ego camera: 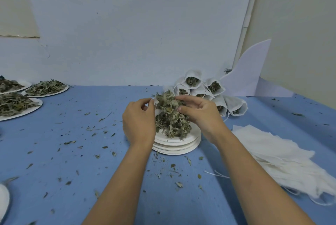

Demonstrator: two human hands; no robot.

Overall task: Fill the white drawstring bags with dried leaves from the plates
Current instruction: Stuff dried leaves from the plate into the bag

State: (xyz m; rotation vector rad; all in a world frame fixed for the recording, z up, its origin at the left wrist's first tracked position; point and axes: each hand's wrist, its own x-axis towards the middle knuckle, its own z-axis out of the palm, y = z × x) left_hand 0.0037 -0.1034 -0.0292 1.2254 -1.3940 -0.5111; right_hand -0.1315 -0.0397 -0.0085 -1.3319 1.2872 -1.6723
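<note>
A stack of white plates sits mid-table with a heap of dried leaves on top. Both hands are raised over it around a lifted clump of leaves. My left hand has its fingers curled and pinches a strip of white fabric, seemingly the rim of a white drawstring bag. The hand and the leaves hide most of that bag. My right hand grips the clump from the right between thumb and fingers.
Filled bags are piled behind the plates. Flat empty bags lie at the right. Three plates of leaves stand at the far left. A white foam sheet leans in the back corner. Leaf crumbs litter the blue table.
</note>
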